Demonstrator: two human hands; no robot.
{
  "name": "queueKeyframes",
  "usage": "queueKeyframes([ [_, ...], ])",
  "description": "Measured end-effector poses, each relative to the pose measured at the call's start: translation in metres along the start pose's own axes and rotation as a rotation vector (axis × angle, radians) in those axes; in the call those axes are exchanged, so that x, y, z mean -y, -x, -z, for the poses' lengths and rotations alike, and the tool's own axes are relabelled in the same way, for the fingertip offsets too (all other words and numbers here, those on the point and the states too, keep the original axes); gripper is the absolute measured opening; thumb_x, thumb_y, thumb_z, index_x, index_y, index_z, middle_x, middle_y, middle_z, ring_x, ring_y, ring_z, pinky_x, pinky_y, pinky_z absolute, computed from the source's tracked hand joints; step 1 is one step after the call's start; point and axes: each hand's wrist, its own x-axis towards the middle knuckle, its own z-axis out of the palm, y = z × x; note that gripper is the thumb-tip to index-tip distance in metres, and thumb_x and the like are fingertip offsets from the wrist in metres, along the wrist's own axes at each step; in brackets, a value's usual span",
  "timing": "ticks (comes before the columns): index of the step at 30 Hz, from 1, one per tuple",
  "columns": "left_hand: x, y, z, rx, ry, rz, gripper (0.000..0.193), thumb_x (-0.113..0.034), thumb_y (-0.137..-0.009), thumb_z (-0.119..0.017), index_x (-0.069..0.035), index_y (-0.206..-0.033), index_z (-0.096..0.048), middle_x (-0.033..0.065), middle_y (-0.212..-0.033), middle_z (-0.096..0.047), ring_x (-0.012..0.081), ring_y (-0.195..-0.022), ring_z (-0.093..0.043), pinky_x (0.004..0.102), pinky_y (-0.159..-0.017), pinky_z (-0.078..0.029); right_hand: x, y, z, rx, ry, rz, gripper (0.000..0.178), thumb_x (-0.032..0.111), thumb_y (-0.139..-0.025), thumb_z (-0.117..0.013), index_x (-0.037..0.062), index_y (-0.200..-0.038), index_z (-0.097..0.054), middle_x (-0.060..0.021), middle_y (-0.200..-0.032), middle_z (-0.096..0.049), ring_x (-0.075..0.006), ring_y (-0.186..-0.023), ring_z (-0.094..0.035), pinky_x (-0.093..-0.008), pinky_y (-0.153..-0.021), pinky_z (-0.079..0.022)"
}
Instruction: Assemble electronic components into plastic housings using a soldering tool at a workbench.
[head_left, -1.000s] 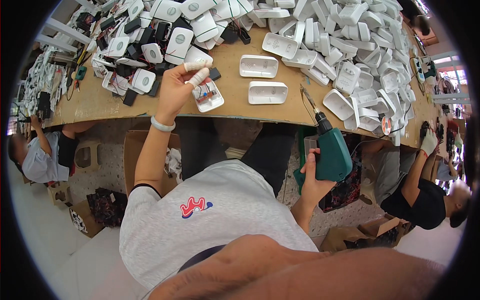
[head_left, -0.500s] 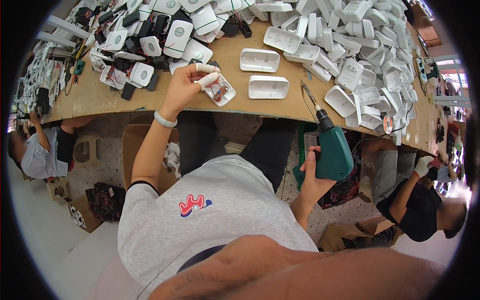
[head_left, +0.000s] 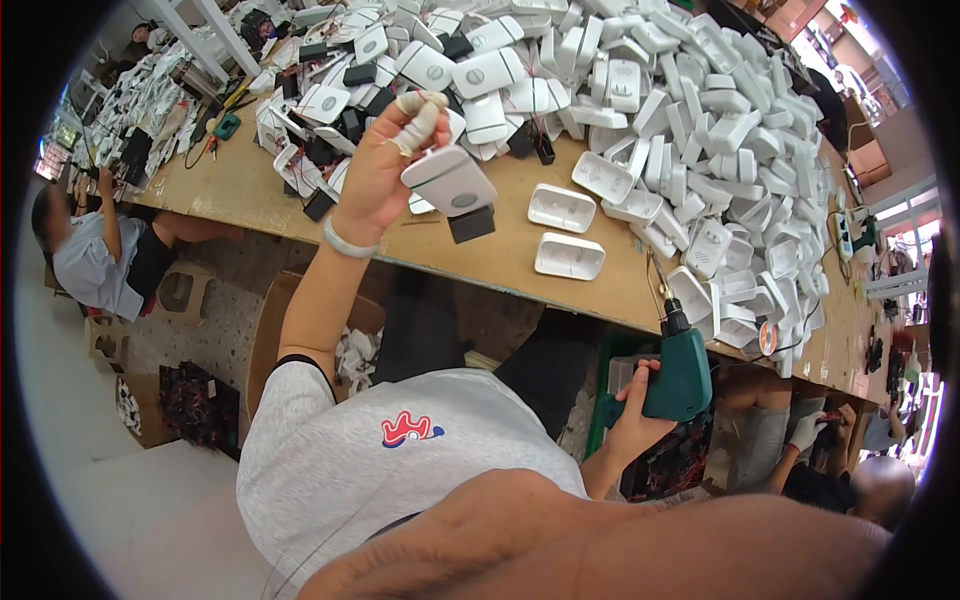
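Note:
My left hand (head_left: 382,180), its thumb and a finger wrapped in pale finger cots, is closed on a white plastic casing (head_left: 448,178) with a round grey disc on its face. It is raised over the table's near edge, smooth face showing. Just below the casing is a black box (head_left: 473,225); whether a wire joins them I cannot tell. My right hand (head_left: 640,412) grips a dark green soldering gun (head_left: 682,372), its tip pointing up toward the table. Two hollow white housings (head_left: 562,208) lie open side up between my hands.
White casings with black boxes and wires (head_left: 435,68) are heaped at the back left of the table (head_left: 440,250). A large pile of white housings (head_left: 690,130) covers the right. A solder reel (head_left: 767,338) stands near the right edge. Other people (head_left: 95,245) sit at both sides.
My left hand has lifted and turned the casing, so its smooth face shows instead of the parts inside. The soldering gun stays in my right hand. The view has swung.

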Motion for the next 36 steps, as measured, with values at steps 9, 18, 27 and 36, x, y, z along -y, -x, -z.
queueKeyframes([
  [9, 0.003, 0.011, -0.080, 0.172, -0.184, 0.067, 0.013, -0.012, -0.100, -0.063, -0.006, -0.111, -0.066, 0.0018, -0.090, -0.068, 0.0064, -0.076, -0.061, 0.0181, -0.057, -0.048, 0.001, 0.001, 0.009, -0.116, 0.067, 0.003, 0.013, 0.004, -0.093, -0.069, -0.0055, -0.102, -0.067, -0.0081, -0.086, -0.070, -0.0075, -0.054, -0.054, -0.0217, -0.051, -0.041],
  [18, 0.010, -0.012, -0.121, 0.422, -0.238, -0.104, 0.009, -0.013, -0.099, -0.064, -0.009, -0.108, -0.065, -0.0015, -0.094, -0.069, 0.0021, -0.075, -0.058, 0.0183, -0.061, -0.044, 0.012, 0.006, 0.021, -0.191, 0.068, 0.072, 0.014, 0.006, -0.092, -0.071, -0.0038, -0.101, -0.067, -0.0045, -0.077, -0.066, -0.0074, -0.054, -0.055, -0.0237, -0.051, -0.043],
  [27, 0.041, -0.017, -0.156, 0.209, -0.156, 0.001, 0.012, -0.016, -0.105, -0.054, -0.011, -0.113, -0.061, 0.0011, -0.086, -0.065, 0.0188, -0.087, -0.073, 0.0255, -0.069, -0.052, 0.010, 0.009, 0.031, -0.253, 0.050, 0.047, 0.013, 0.005, -0.091, -0.072, -0.0039, -0.101, -0.068, -0.0034, -0.075, -0.065, -0.0069, -0.054, -0.054, -0.0221, -0.051, -0.041],
  [36, 0.061, -0.043, -0.182, 0.917, -0.068, 0.077, 0.012, -0.011, -0.103, -0.056, -0.004, -0.112, -0.060, 0.0052, -0.087, -0.065, 0.0180, -0.073, -0.073, 0.0337, -0.078, -0.059, -0.002, 0.006, 0.032, -0.287, 0.022, 0.005, 0.014, 0.006, -0.090, -0.073, -0.0031, -0.101, -0.069, -0.0023, -0.076, -0.065, -0.0067, -0.055, -0.054, -0.0224, -0.052, -0.041],
])
